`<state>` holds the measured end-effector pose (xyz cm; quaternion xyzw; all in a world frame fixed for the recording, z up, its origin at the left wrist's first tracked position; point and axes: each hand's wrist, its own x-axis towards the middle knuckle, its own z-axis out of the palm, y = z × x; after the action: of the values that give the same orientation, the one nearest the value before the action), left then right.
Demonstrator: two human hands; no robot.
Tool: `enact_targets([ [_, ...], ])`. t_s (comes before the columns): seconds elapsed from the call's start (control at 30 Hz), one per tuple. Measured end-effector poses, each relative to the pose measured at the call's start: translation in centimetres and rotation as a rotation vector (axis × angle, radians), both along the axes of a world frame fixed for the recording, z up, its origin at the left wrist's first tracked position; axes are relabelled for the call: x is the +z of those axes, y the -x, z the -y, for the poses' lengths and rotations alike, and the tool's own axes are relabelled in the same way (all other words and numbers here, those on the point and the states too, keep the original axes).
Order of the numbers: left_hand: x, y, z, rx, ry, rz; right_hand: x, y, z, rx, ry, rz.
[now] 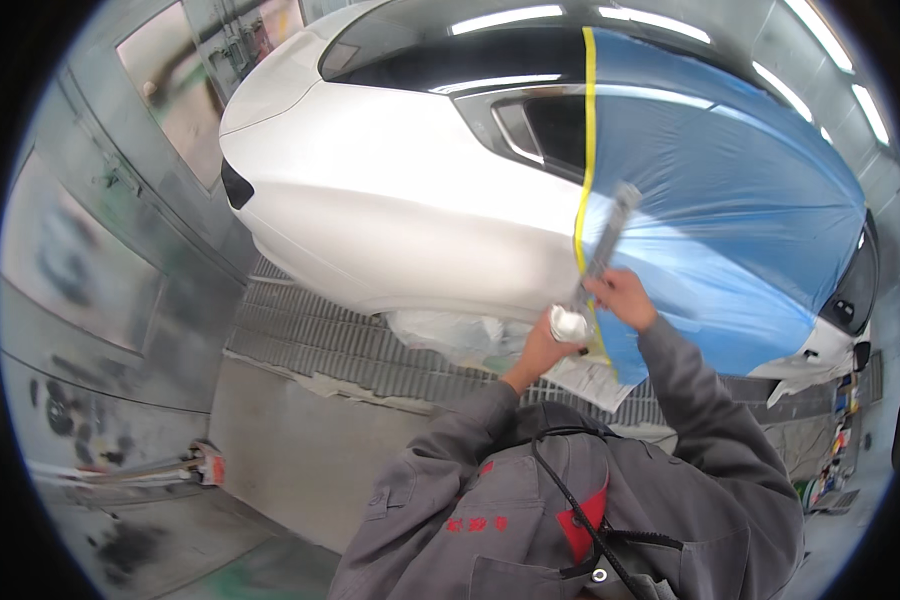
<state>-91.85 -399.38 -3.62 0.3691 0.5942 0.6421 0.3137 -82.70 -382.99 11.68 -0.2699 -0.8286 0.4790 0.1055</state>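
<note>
Just right of the yellow tape [590, 110], at its lower stretch, we see our right hand [622, 298] grasping a long grey strip [613, 228] near its lower end. The strip looks narrow and straight, its surface blurred, and it slants upward to the right of the tape, in front of the blue film [745, 165]. Just left of the tape, our left hand [547, 350] is closed around a small white rounded item [570, 324] with an uneven top; we cannot tell whether it is a cup or a wad. Further left of the tape, the white car [390, 215] has a smooth sheen.
</note>
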Motion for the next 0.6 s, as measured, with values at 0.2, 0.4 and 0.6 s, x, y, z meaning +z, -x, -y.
enact_targets([
  [0.2,-6.1,-2.8,9.5,-0.311,0.112,0.128,-6.4,-9.3,14.2,-0.35,0.027,0.169],
  [0.4,-9.1,-6.7,13.9,-0.539,0.225,0.078,-8.1,-16.1,20.6,-0.482,0.073,0.192],
  [0.6,-8.0,-15.6,11.5,-0.682,0.091,-0.188,-6.7,-25.6,24.9,-0.746,0.081,-0.052],
])
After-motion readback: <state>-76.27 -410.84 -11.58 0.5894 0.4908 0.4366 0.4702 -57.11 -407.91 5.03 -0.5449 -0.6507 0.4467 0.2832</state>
